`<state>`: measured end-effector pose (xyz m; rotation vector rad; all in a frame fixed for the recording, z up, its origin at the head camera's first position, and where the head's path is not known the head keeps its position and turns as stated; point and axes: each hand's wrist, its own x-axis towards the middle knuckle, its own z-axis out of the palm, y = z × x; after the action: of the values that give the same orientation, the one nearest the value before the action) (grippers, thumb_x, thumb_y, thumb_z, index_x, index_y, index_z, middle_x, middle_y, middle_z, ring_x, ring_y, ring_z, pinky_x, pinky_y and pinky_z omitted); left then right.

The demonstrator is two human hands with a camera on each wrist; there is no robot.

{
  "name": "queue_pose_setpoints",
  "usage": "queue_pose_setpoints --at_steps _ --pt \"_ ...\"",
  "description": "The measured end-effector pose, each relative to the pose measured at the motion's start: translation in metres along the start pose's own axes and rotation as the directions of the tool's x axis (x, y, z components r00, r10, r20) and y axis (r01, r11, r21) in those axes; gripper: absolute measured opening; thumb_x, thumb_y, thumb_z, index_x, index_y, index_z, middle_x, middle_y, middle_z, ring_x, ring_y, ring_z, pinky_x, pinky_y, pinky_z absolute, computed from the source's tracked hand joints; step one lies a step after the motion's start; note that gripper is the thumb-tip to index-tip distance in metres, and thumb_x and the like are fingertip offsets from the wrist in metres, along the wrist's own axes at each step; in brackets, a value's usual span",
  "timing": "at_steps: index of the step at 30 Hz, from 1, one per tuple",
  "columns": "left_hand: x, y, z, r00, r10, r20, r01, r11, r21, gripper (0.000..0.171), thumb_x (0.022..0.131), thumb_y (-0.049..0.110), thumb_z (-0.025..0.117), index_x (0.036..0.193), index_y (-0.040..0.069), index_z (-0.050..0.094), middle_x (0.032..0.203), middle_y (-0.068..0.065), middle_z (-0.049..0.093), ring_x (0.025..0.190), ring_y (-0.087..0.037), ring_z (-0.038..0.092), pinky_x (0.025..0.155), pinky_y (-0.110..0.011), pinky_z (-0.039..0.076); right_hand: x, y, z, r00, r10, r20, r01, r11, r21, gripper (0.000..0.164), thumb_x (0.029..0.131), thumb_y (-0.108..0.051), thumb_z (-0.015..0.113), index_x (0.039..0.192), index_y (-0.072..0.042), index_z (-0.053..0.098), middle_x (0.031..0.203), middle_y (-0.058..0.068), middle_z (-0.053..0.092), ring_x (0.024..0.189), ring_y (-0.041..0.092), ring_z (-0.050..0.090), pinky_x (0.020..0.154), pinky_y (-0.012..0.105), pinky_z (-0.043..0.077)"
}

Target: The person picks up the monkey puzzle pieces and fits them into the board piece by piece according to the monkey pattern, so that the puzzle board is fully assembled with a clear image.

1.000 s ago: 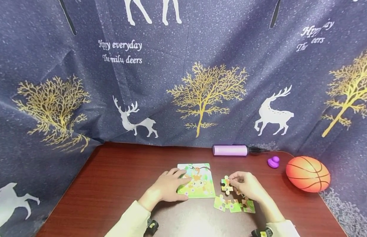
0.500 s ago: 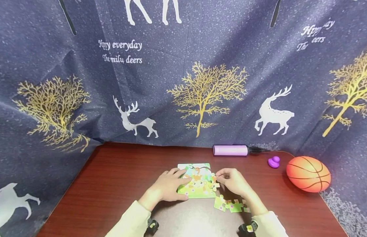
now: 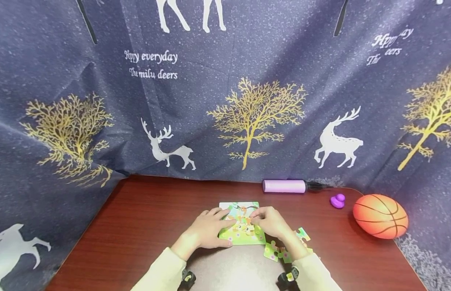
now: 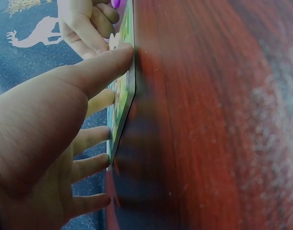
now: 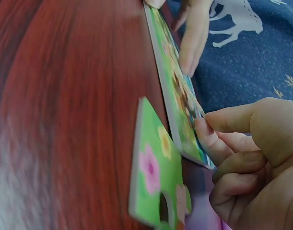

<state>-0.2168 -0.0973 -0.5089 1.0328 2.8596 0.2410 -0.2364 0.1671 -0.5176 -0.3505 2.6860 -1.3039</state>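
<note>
On the table lies a square jigsaw board (image 3: 243,241) with a cartoon animal picture. My left hand (image 3: 208,230) rests on its left side; in the left wrist view the fingers are spread, with the thumb (image 4: 103,67) at the near edge. Above the board's middle, my right hand (image 3: 272,223) pinches a jigsaw piece (image 5: 196,102) between thumb and forefinger. That piece is seen edge-on in the right wrist view, low over the picture. Beside the board's near right corner lies a green loose piece (image 3: 272,252) with a pink flower. More pieces are partly hidden under my right forearm.
A loose puzzle piece (image 3: 302,233) lies right of my right forearm. Toward the back are a lilac hand pump (image 3: 284,186) and a purple rubber duck (image 3: 337,201). A basketball (image 3: 380,216) sits at the right edge. A patterned cloth (image 3: 196,101) hangs behind the table.
My right hand has carried the jigsaw piece leftward from the loose pieces, past the board's right edge, to over its middle. The left hand has stayed on the board.
</note>
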Motion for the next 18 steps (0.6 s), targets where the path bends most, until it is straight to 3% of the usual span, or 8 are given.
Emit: queue_pose_setpoints --at_steps 8,18 --pt "0.0 0.0 0.001 1.0 -0.004 -0.004 0.004 1.0 -0.01 0.07 0.09 0.066 0.067 0.152 0.034 0.055 0.162 -0.004 0.041 0.147 -0.031 0.037 0.114 -0.057 0.036 0.002 -0.008 0.005 1.0 0.003 -0.027 -0.005 0.997 -0.082 0.003 0.091 -0.014 0.076 0.093 -0.012 0.078 0.084 -0.003 0.071 0.08 0.013 0.063 0.075 0.037 0.053" --pt "0.001 0.0 0.002 1.0 0.004 -0.009 -0.004 1.0 0.005 0.07 0.09 0.065 0.068 0.151 0.034 0.057 0.161 -0.004 0.043 0.146 -0.03 0.039 0.113 -0.057 0.038 0.007 -0.012 0.008 0.994 0.054 -0.09 -0.057 0.998 -0.036 0.007 0.091 -0.011 0.077 0.098 -0.012 0.08 0.091 0.0 0.075 0.083 0.014 0.067 0.078 0.039 0.055"
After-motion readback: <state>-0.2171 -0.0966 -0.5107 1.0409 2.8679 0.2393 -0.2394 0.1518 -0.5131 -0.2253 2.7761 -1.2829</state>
